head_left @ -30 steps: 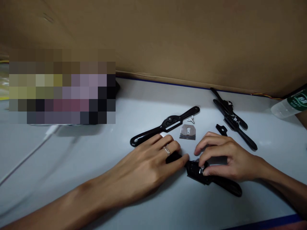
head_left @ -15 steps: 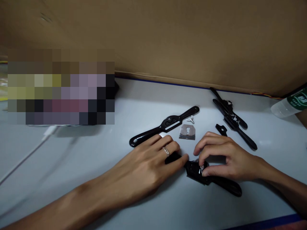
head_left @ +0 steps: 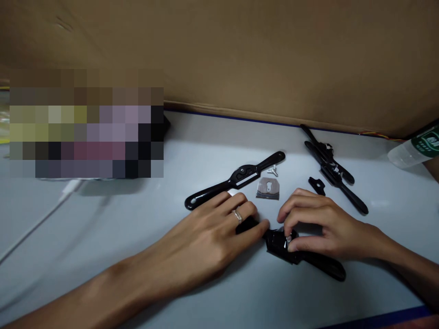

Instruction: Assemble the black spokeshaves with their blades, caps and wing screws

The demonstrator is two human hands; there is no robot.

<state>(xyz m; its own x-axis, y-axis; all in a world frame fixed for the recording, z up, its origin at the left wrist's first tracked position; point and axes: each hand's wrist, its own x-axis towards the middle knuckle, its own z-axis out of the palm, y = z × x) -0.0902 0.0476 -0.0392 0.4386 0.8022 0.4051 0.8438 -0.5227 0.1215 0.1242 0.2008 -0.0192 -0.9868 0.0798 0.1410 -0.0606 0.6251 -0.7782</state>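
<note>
A black spokeshave [head_left: 322, 266] lies on the table under both hands. My left hand [head_left: 219, 233], with a ring on one finger, is closed around its left handle. At the spokeshave's middle, my right hand [head_left: 315, 224] pinches a small silver thumbscrew [head_left: 288, 238] between thumb and forefinger. Just beyond the hands is a bare black spokeshave body [head_left: 244, 175]. Beside that lie a metal blade [head_left: 268, 188] with a keyhole slot and a loose silver wing screw [head_left: 273, 171]. A small black cap plate [head_left: 317, 186] rests behind my right hand.
Two spokeshaves with screws fitted [head_left: 331, 169] lie crossed at the back right. A clear bottle with a green label [head_left: 408, 153] lies at the right edge. A white cable [head_left: 37, 224] crosses the left side toward a blurred-out area. Brown cardboard [head_left: 240, 59] stands behind the table.
The right thumb has shifted very slightly at the thumbscrew. The left hand and the loose parts stay where they were.
</note>
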